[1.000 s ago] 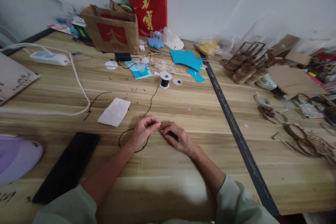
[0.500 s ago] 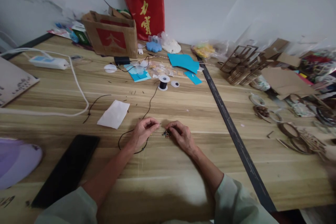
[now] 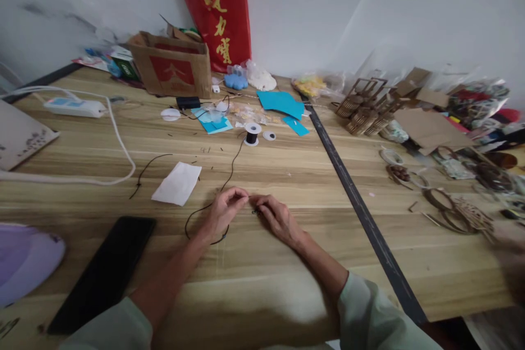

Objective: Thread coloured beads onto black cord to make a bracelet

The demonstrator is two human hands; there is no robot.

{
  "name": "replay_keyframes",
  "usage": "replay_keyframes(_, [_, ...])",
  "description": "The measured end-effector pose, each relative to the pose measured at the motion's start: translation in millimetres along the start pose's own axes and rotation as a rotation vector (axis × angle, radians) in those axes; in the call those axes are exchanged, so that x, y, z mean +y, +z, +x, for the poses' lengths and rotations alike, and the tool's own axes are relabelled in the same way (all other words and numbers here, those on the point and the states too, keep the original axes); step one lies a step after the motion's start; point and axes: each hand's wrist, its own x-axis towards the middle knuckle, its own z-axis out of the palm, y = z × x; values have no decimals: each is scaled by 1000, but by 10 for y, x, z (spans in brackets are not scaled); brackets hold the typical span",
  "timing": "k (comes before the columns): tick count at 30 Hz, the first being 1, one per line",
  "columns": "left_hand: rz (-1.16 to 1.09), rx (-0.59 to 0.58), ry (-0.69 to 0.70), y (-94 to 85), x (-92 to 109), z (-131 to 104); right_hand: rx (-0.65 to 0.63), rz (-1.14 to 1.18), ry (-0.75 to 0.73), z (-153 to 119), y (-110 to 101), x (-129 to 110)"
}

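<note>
My left hand (image 3: 223, 212) is closed in a pinch around the end of a thin black cord (image 3: 233, 167). That cord runs from a white spool (image 3: 252, 134) and loops on the table under my left wrist, with a small bead on the loop. My right hand (image 3: 279, 219) is also closed, its fingertips meeting the cord's tip beside my left fingers. Whatever is between the right fingertips is too small to make out. A little pile of dark beads (image 3: 255, 211) lies beneath my right fingers, mostly hidden by them.
To the left lie a white paper (image 3: 177, 184), a black phone (image 3: 104, 273) and a loose cord piece (image 3: 141, 174). Blue cards (image 3: 280, 104) and a cardboard box (image 3: 174, 68) stand farther back. A dark strip (image 3: 361, 208) crosses the table, with small baskets (image 3: 363, 109) beyond it.
My right hand has shifted left from beside the bead pile to my left fingertips, covering more of the beads. My left hand stays nearly in place. The view has tilted slightly.
</note>
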Motion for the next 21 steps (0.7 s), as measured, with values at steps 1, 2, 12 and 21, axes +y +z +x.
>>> replay_keyframes(1, [-13, 12, -15, -4, 5, 3, -56, 2, -32, 4, 0, -13])
replay_keyframes(2, [-29, 20, -28, -8, 9, 5, -103, 4, -61, 9, -2, -19])
replay_keyframes(12, [-86, 2, -59, -16, 27, -2, -286, -35, -180, 19, -32, -13])
replay_keyframes(21, [-73, -14, -61, -19, -3, 17, -357, -104, -217, 11, -34, -31])
